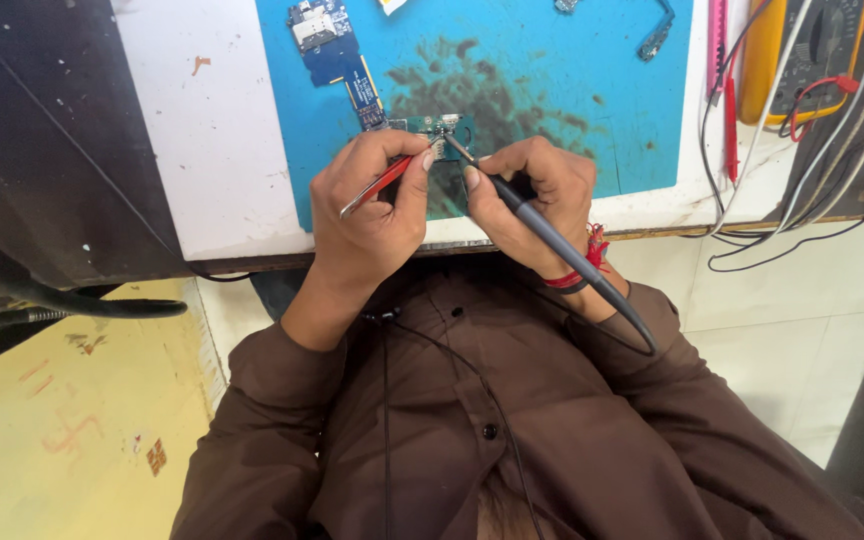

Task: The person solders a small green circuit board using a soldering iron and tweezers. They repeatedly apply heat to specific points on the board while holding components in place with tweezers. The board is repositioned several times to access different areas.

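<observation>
My left hand (367, 205) grips red-handled tweezers (384, 181), their tip reaching a small green circuit board (439, 126) on the blue work mat (542, 60). In my right hand (532, 190) is a grey soldering iron (552, 235), held like a pen. Its metal tip touches the same small board from the right. The iron's cable runs back over my right wrist, which has a red thread band (592, 250). Both hands rest at the near edge of the white table (212, 130).
A larger blue circuit board (332, 45) lies on the mat beyond my left hand. A yellow multimeter (802, 50) with red and black leads sits at the right, among several cables. A pink tool (719, 40) lies beside the mat. Black hose at left.
</observation>
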